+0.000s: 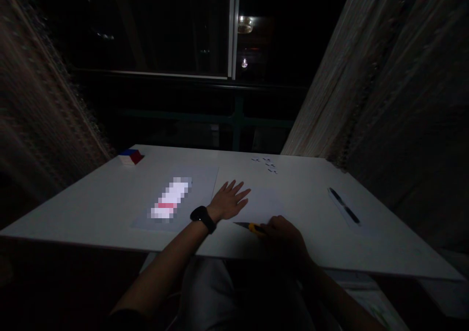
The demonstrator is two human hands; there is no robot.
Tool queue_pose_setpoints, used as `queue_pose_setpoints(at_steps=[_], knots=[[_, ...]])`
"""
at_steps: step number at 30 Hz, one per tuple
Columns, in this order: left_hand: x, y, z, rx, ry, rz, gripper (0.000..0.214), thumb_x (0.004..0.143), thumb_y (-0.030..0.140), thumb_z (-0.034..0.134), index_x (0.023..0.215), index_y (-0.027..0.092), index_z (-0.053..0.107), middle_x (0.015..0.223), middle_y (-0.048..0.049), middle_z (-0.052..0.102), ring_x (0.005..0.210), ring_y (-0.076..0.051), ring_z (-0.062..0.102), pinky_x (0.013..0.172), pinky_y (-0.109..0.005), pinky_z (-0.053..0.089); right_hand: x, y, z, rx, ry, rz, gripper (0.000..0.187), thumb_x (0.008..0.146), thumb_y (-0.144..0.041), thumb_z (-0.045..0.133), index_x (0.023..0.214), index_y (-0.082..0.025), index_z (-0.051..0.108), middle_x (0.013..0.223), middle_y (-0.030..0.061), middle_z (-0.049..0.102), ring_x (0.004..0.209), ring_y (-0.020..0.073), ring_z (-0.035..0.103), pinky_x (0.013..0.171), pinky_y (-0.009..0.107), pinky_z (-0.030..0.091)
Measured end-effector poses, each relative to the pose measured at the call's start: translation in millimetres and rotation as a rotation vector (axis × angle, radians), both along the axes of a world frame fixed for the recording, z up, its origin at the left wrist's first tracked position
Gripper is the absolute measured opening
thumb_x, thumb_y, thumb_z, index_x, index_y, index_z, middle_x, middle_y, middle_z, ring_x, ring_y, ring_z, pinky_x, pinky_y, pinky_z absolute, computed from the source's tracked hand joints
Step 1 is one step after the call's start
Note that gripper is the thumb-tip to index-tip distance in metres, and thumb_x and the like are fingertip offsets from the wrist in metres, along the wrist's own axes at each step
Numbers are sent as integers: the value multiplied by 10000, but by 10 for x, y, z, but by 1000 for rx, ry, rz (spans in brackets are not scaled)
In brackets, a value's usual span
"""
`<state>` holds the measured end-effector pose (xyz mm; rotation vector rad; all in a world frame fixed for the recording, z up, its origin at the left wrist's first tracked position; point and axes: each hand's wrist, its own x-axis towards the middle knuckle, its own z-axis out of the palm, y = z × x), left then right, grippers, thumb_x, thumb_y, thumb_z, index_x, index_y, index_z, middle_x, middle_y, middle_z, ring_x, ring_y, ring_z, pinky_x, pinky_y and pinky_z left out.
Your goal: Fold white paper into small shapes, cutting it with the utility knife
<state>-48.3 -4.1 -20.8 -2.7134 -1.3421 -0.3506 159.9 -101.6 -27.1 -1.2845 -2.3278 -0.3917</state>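
My left hand (227,201), with a black watch on its wrist, lies with fingers spread at the left side of a pale sheet of paper (266,200) on the white table. Closer to the table's front edge, my right hand (286,236) is closed around a yellow utility knife (257,229). Its blade sticks out and points left, just below my left palm. The dim light hides most of the knife's handle inside my fist.
A lit screen (171,198), blurred, rests on another sheet at left. Behind it sits a blue, red and white block (130,156). Several small dark-marked pieces (270,165) lie at the back. A dark pen (343,206) lies at right. Curtains (322,77) flank the window.
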Motion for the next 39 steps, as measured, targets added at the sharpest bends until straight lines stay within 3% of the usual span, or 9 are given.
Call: queue_pose_setpoints(at_steps=[7, 12, 19, 30, 39], knots=[[71, -65, 38, -3, 2, 87, 534, 902, 516, 217, 1369, 292, 345, 1437, -63, 339, 1311, -302, 292, 1045, -499, 238, 139, 54, -2, -79, 2, 20, 102, 782, -223, 585, 832, -198, 671, 709, 40, 569, 648, 129, 446, 544, 233, 250], [59, 52, 102, -5, 19, -26, 510, 909, 508, 204, 1364, 322, 338, 1439, -19, 340, 1315, -250, 293, 1058, -454, 228, 211, 72, -31, -81, 26, 53, 159, 803, -218, 548, 901, -207, 673, 743, 48, 590, 672, 134, 475, 565, 230, 292], [22, 106, 16, 14, 36, -66, 486, 929, 463, 173, 1382, 329, 289, 1463, 11, 288, 1353, -200, 209, 1086, -426, 161, 126, 83, 38, -118, 15, 73, 139, 783, -204, 575, 870, -175, 680, 737, 58, 590, 667, 136, 467, 554, 231, 297], [38, 98, 34, 1, 50, -67, 487, 929, 461, 172, 1386, 330, 277, 1468, 10, 273, 1355, -203, 203, 1086, -435, 153, 119, 86, -40, -112, 26, 56, 185, 831, -236, 482, 787, -204, 659, 670, 37, 530, 609, 132, 429, 520, 232, 253], [36, 98, 31, -23, 24, -74, 502, 926, 473, 147, 1383, 320, 289, 1468, 7, 276, 1356, -213, 200, 1088, -439, 153, -32, 38, 32, -66, 21, 83, 139, 794, -219, 557, 706, -173, 654, 639, 33, 516, 591, 120, 400, 519, 240, 221]])
